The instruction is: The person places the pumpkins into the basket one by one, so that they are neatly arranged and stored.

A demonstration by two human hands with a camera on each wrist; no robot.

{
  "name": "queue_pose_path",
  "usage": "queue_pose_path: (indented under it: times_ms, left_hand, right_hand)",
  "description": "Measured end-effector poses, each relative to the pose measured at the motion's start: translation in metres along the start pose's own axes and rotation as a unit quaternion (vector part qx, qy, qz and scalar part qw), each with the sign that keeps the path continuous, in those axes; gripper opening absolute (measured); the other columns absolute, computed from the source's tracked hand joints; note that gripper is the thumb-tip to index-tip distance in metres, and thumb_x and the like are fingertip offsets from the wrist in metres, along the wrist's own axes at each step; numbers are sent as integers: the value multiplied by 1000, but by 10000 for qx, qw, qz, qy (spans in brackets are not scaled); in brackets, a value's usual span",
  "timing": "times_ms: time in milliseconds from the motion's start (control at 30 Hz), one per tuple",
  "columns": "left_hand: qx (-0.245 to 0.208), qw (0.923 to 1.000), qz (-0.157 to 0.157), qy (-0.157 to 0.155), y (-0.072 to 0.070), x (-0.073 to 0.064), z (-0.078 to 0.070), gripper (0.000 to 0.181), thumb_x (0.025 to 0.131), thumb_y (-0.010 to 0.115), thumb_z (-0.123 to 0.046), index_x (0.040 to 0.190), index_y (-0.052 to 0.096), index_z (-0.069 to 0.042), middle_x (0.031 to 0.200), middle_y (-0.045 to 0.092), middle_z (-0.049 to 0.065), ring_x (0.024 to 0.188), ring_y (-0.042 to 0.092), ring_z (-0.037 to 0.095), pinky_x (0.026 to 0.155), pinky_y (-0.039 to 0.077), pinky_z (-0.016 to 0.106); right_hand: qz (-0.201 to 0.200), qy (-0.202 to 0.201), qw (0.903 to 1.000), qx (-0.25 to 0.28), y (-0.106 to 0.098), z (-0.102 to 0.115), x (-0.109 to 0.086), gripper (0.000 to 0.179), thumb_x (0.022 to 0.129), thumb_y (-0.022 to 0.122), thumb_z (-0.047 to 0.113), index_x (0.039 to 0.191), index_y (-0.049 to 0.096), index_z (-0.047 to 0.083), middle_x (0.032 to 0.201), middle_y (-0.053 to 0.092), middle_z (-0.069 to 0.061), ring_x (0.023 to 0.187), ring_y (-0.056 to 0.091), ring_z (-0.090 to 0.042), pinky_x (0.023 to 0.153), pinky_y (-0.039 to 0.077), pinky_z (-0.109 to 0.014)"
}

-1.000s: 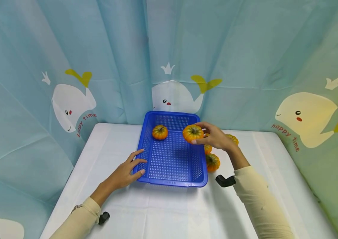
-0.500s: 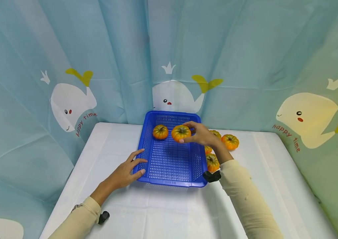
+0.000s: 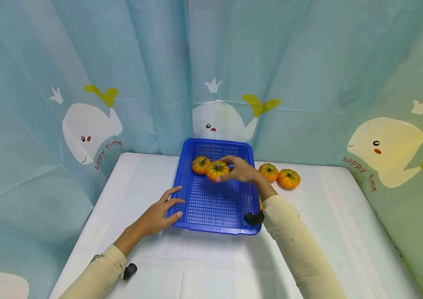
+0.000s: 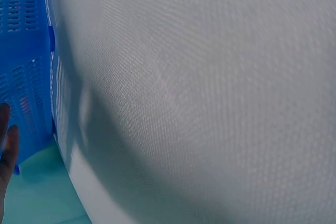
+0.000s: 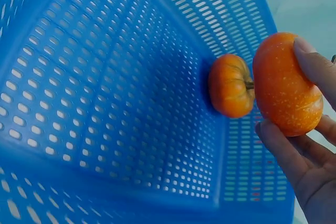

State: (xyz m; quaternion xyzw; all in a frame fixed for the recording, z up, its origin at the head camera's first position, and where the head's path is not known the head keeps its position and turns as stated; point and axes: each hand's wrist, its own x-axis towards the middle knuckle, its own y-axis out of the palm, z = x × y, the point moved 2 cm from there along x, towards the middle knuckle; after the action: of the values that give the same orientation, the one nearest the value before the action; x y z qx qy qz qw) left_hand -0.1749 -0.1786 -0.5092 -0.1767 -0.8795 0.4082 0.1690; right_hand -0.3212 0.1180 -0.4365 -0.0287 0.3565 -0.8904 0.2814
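My right hand [image 3: 244, 170] grips a small orange pumpkin [image 3: 216, 171] between thumb and fingers, held inside the outline of the blue plastic basket [image 3: 215, 229]. The right wrist view shows this pumpkin [image 5: 286, 87] raised off the basket floor. A second pumpkin [image 3: 200, 165] lies in the basket's far left part, just beside the held one. My left hand [image 3: 157, 216] rests at the basket's left rim, fingers spread and loosely bent. Only its fingertips [image 4: 9, 150] show in the left wrist view, against the basket wall.
Two pumpkins, one [image 3: 269, 172] near the basket and one [image 3: 289, 179] farther right, sit on the white table [image 3: 204, 265]. Another pumpkin [image 3: 260, 204] is mostly hidden behind the right sleeve and rim. A whale-printed curtain [image 3: 151, 83] stands behind the table.
My right hand has carried its pumpkin leftward from the basket's right rim to beside the pumpkin inside. The left hand stays where it was.
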Motion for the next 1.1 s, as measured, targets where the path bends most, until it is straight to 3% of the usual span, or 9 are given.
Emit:
queue_pose_path:
  times_ms: [300, 667, 1100]
  left_hand:
    - [14, 10000, 56, 2, -3, 1, -1, 44, 99, 58, -40, 135, 61, -14, 165, 25, 3, 142, 43, 40, 105, 46, 60]
    - [-1, 9999, 137, 14, -4, 1, 0, 45, 99, 58, -41, 136, 61, -15, 166, 24, 1, 144, 40, 39, 105, 46, 60]
    - [-6, 9999, 98, 47, -2, 1, 1, 45, 100, 58, -42, 136, 61, -16, 165, 24, 1, 142, 43, 39, 104, 47, 59]
  right_hand:
    - [51, 195, 9996, -193, 16, -2, 16, 75, 81, 85, 35, 142, 51, 7, 143, 54, -18, 124, 54, -35, 106, 48, -49]
    - [428, 439, 9970, -470, 38, -2, 29, 81, 81, 84, 40, 146, 47, 7, 147, 50, -20, 131, 51, -38, 111, 43, -52]
    - [816, 547, 9937, -543, 56, -6, 39, 73, 82, 84, 28, 143, 49, 7, 142, 54, -17, 128, 53, -34, 112, 42, -53]
